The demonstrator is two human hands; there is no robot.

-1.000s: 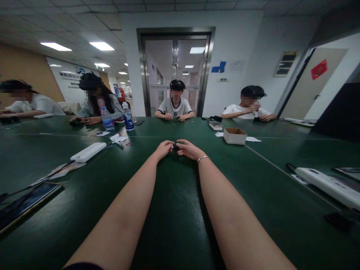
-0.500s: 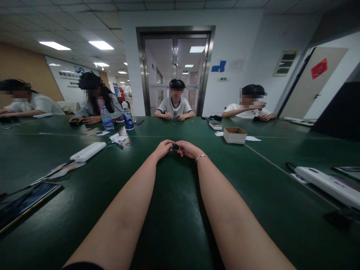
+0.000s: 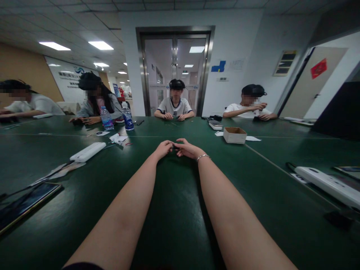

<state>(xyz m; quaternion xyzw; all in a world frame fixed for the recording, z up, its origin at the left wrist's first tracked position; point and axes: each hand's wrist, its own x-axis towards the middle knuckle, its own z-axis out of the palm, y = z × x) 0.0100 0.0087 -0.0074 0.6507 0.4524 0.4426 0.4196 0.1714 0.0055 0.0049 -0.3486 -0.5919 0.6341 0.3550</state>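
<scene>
Both hands are met at the fingertips: left hand (image 3: 164, 148) and right hand (image 3: 188, 149) are pinched on a small dark object (image 3: 175, 147), too small to identify, held just above the green table (image 3: 174, 210). A cardboard box (image 3: 234, 135) is noted nearby to the right.

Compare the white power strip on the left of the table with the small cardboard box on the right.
The white power strip is long, flat and closed; the cardboard box is short, squarish and open-topped. The strip is white plastic; the box is brown with pale sides. Both rest on the green table, untouched by either hand.
</scene>
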